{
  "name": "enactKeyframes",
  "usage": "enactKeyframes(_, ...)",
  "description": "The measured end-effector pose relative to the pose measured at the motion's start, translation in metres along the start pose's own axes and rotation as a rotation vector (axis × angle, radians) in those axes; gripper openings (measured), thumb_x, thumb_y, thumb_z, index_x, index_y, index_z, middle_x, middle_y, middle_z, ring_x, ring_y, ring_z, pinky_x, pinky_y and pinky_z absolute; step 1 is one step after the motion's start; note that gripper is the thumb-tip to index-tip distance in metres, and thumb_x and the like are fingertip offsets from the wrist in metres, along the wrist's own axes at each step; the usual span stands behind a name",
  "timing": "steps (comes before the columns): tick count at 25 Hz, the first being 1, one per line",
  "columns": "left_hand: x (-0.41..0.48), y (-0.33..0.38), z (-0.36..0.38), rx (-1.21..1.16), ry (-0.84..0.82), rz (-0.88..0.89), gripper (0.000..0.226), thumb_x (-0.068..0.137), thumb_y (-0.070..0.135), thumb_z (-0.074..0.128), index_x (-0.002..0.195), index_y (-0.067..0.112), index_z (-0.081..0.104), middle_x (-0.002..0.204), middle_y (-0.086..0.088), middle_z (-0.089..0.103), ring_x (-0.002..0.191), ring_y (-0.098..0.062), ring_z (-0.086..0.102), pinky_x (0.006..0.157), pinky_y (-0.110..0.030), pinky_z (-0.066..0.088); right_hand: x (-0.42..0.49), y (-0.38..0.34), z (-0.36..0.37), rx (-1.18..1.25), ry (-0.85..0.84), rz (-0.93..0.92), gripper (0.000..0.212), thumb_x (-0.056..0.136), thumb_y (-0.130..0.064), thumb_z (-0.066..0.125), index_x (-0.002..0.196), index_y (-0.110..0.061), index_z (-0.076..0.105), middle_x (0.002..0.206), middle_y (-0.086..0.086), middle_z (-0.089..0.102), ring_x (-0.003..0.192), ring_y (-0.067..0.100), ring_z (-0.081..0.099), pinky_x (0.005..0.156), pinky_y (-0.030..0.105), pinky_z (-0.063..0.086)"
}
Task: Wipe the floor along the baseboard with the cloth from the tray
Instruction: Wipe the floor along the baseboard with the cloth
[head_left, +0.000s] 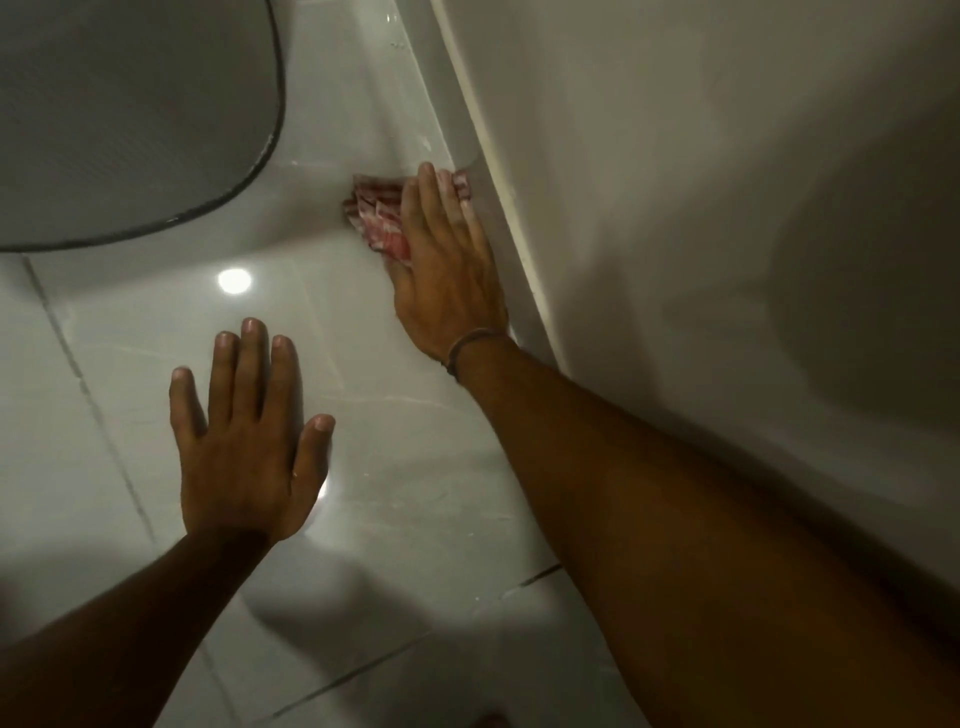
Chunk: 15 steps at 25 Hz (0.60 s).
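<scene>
Cloth (378, 217) under flat right hand (447, 270), lengthwise along baseboard (511, 218).

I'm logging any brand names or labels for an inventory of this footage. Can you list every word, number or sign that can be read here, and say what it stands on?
None: no readable text shows anywhere in this view.
The crumpled red-and-white patterned cloth under the right hand bears only a blurred pattern, no letters that can be made out.
The glossy pale tiled floor, the cream baseboard, the wall and the grey rounded object with a dark rim carry no markings.
</scene>
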<state>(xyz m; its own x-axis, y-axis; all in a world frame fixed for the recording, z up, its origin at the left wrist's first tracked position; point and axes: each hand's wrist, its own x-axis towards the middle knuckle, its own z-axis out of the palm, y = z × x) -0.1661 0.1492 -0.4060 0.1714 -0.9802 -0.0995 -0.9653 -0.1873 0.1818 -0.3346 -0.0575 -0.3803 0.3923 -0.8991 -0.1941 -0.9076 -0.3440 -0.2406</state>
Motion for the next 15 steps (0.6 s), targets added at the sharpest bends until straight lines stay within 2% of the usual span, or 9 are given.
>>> enactKeyframes(3, 0.0, -0.001, -0.001, 0.0, 0.009, 0.009, 0.084, 0.108, 0.061, 0.023, 0.175, 0.012, 0.017, 0.187, -0.015, 0.009, 0.173, -0.037, 0.009, 0.136, -0.05, -0.012, -0.01, 0.005, 0.001, 0.043, -0.005, -0.028, 0.077, 0.106, -0.04, 0.045, 0.166, -0.007, 0.012, 0.176, 0.015, 0.01, 0.164, 0.029, 0.005, 0.134, 0.046, 0.006)
enactKeyframes(7, -0.001, -0.003, -0.001, -0.016, 0.008, 0.011, 0.084, 0.108, 0.061, 0.023, 0.176, 0.013, 0.015, 0.187, -0.014, 0.007, 0.174, -0.036, 0.007, 0.136, -0.048, -0.014, -0.091, 0.014, 0.017, 0.099, 0.005, 0.047, 0.075, 0.104, -0.037, 0.047, 0.166, -0.008, 0.015, 0.176, 0.013, 0.016, 0.163, 0.029, 0.012, 0.134, 0.043, 0.007)
enactKeyframes(11, -0.003, -0.002, -0.002, -0.048, -0.026, 0.012, 0.084, 0.107, 0.059, 0.026, 0.177, 0.015, 0.012, 0.188, -0.012, 0.003, 0.174, -0.032, 0.002, 0.137, -0.052, -0.01, -0.213, 0.031, 0.033, 0.155, 0.026, 0.135, 0.062, 0.11, -0.037, 0.029, 0.166, -0.011, 0.021, 0.175, 0.01, 0.019, 0.164, 0.026, 0.012, 0.134, 0.039, 0.009)
enactKeyframes(13, -0.001, -0.001, -0.003, -0.062, -0.03, 0.013, 0.083, 0.107, 0.057, 0.028, 0.177, 0.014, 0.011, 0.188, -0.013, 0.004, 0.174, -0.033, 0.003, 0.137, -0.056, -0.006, -0.286, 0.039, 0.044, 0.114, 0.004, 0.205, 0.061, 0.108, -0.031, 0.035, 0.165, -0.012, 0.022, 0.174, 0.009, 0.017, 0.163, 0.027, 0.014, 0.133, 0.037, 0.011)
enactKeyframes(15, 0.002, 0.0, -0.006, -0.094, -0.067, 0.019, 0.082, 0.109, 0.056, 0.029, 0.177, 0.013, 0.01, 0.187, -0.015, 0.004, 0.174, -0.035, 0.002, 0.136, -0.057, -0.006, -0.341, 0.045, 0.05, 0.059, -0.05, 0.279, 0.07, 0.099, -0.022, 0.045, 0.164, -0.009, 0.022, 0.172, 0.013, 0.021, 0.159, 0.031, 0.024, 0.131, 0.037, 0.012)
